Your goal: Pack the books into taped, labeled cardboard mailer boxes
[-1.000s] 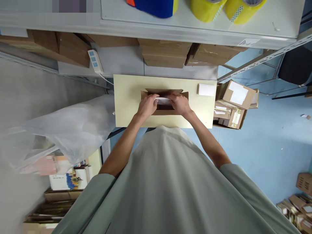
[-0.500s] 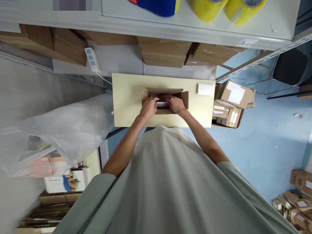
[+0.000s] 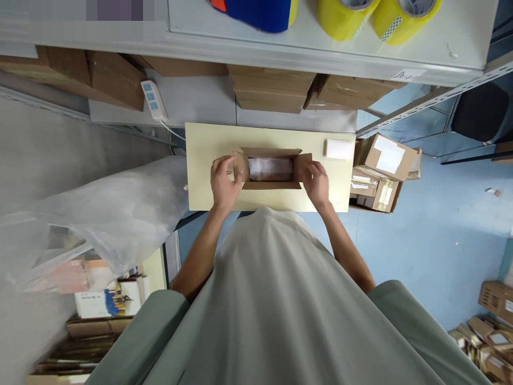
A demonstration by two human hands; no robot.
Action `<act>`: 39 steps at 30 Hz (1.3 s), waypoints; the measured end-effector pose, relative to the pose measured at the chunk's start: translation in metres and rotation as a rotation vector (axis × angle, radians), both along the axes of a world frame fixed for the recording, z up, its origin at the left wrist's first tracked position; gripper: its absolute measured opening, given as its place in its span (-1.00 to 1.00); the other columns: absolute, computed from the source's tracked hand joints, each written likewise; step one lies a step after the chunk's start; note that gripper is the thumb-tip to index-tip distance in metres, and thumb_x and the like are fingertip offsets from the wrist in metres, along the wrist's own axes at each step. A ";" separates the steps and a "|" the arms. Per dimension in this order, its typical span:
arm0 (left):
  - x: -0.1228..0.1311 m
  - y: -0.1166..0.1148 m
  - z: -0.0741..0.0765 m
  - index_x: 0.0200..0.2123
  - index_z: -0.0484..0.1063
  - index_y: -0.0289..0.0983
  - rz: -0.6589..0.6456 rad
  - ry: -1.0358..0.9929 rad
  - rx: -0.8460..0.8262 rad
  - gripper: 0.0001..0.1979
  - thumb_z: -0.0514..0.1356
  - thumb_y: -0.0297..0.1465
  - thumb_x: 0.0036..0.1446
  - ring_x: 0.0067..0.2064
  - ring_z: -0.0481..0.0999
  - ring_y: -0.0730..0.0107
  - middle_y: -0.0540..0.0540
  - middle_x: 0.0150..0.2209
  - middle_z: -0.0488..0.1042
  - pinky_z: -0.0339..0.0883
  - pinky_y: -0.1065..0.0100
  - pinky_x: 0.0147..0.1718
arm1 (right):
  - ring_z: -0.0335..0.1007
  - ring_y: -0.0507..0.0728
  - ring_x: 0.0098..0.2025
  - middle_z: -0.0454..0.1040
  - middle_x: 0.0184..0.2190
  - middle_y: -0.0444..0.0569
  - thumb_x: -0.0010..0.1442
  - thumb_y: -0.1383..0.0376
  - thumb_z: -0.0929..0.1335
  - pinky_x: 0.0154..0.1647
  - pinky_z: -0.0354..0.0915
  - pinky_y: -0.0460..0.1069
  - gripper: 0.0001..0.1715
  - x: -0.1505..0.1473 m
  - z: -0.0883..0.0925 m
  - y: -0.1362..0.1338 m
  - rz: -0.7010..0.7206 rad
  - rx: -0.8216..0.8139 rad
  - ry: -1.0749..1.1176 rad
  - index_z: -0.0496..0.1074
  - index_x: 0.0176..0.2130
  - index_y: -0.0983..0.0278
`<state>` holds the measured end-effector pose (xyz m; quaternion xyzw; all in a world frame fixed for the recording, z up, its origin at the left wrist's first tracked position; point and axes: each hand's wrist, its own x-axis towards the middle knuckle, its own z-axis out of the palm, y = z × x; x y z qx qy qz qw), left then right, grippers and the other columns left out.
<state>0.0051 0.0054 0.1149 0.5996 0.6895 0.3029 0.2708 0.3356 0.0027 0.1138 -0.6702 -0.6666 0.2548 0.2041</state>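
Note:
A small cardboard box (image 3: 272, 185) stands with its flaps spread on the pale yellow table. Inside it lies a whitish, wrapped-looking item (image 3: 270, 168) whose kind I cannot make out. At the box's left end is my left hand (image 3: 226, 184), thumb and fingers apart beside the left flap (image 3: 240, 164). My right hand (image 3: 316, 184) is at the opposite end, its bent fingers by the edge of the right flap (image 3: 301, 167). It appears to touch that flap without gripping it.
A small white box (image 3: 339, 148) lies on the table (image 3: 208, 144) at the right. Behind are a shelf with yellow tape rolls (image 3: 347, 18), cartons (image 3: 270, 88) and a power strip (image 3: 154, 100). Stacked parcels (image 3: 380, 155) stand right; a translucent plastic bag (image 3: 120, 198) hangs left.
Both hands have let go of the whitish item and come out of the box. They have moved apart to its left and right flaps, and the item now lies inside.

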 end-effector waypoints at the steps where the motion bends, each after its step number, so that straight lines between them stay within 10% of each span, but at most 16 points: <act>1: -0.004 -0.003 -0.004 0.27 0.50 -0.14 0.034 -0.013 -0.016 -0.51 0.35 -0.43 0.29 0.24 0.61 0.04 -0.25 0.26 0.52 0.64 0.06 0.15 | 0.51 0.36 0.30 0.56 0.27 0.18 0.54 0.17 0.33 0.29 0.58 0.30 -0.60 0.009 -0.002 -0.006 -0.080 0.026 -0.006 0.58 0.25 0.16; 9: -0.002 -0.026 -0.006 0.38 0.34 -0.12 0.011 -0.125 -0.169 -0.48 0.27 -0.30 0.41 0.24 0.64 0.07 -0.27 0.35 0.51 0.65 0.04 0.16 | 0.54 0.38 0.28 0.55 0.29 0.27 0.59 0.01 0.29 0.17 0.63 0.31 -0.49 0.009 0.006 -0.032 -0.123 -0.072 0.136 0.54 0.29 0.20; 19: 0.025 -0.027 0.006 0.52 0.27 -0.12 -0.389 0.038 -0.304 -0.08 0.55 -0.24 0.20 0.53 0.37 -0.16 -0.30 0.49 0.42 0.30 -0.10 0.51 | 0.27 0.47 0.55 0.48 0.47 0.19 0.33 0.11 0.61 0.51 0.31 0.41 -0.27 -0.019 0.007 -0.014 0.321 -0.235 0.040 0.54 0.38 0.22; 25: 0.014 -0.001 -0.015 0.48 0.31 -0.20 -0.233 0.057 -0.272 -0.41 0.30 -0.36 0.45 0.31 0.59 -0.02 -0.31 0.25 0.61 0.43 -0.05 0.40 | 0.58 0.35 0.15 0.69 0.06 0.17 0.50 0.01 0.42 0.20 0.54 0.26 -0.58 -0.006 -0.016 0.008 0.070 -0.224 0.140 0.65 0.10 0.23; 32: 0.011 0.029 -0.028 0.66 -0.07 -0.05 -0.191 0.041 -0.206 0.06 0.39 -0.51 0.25 0.31 0.58 -0.04 -0.36 0.44 0.32 0.52 -0.05 0.31 | 0.61 0.29 -0.06 0.65 0.00 0.11 0.38 -0.07 0.48 0.04 0.58 0.23 -0.23 -0.011 -0.031 0.020 -0.174 -0.310 0.162 0.39 0.38 0.23; 35: 0.013 0.030 -0.021 0.57 0.18 -0.13 -0.280 0.077 -0.160 -0.11 0.34 -0.58 0.24 0.42 0.47 -0.05 -0.33 0.42 0.33 0.43 -0.05 0.42 | 0.63 0.29 0.02 0.54 0.24 0.18 0.40 0.02 0.45 0.05 0.61 0.24 -0.09 -0.013 -0.025 0.016 -0.126 -0.226 0.164 0.19 0.56 0.16; 39: 0.013 0.020 -0.015 0.31 0.51 -0.11 -0.308 0.111 -0.176 -0.48 0.29 -0.53 0.33 0.48 0.42 -0.03 -0.25 0.41 0.40 0.32 -0.03 0.52 | 0.66 0.28 0.07 0.48 0.29 0.14 0.44 0.11 0.41 0.10 0.64 0.25 -0.37 -0.013 -0.020 0.008 -0.051 -0.208 0.163 0.41 0.42 0.11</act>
